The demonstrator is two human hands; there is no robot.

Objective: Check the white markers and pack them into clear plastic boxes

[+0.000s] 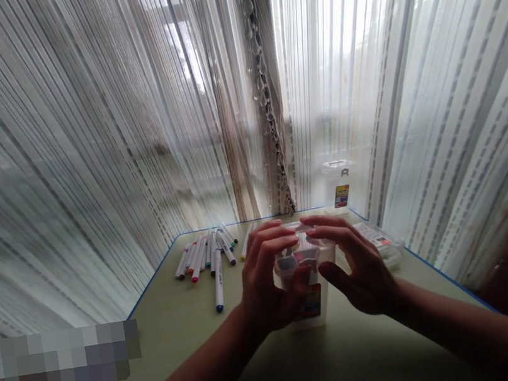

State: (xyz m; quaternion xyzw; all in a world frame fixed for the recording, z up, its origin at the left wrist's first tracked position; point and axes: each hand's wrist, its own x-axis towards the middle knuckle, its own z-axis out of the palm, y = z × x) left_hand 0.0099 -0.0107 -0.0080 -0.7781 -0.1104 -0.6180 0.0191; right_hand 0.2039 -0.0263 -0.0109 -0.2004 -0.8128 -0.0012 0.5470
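A clear plastic box (312, 318) with a coloured label on its front stands upright on the table before me. Dark and reddish shapes show through its upper part, too blurred to name. My left hand (269, 277) curves round the box's left side, fingers over the top and thumb across the front. On the other side, my right hand (357, 258) arches with fingertips at the top edge. Its thumb is spread away from the fingers, beside the box. Whether the right fingertips touch the box I cannot tell.
Several white markers (201, 255) with coloured ends lie at the table's left; one blue-ended marker (218, 282) lies closer. A clear case (390, 253) lies behind my right hand. Another clear box (337, 181) stands at the back right. String curtains (80, 114) hang beyond the green table (174, 330).
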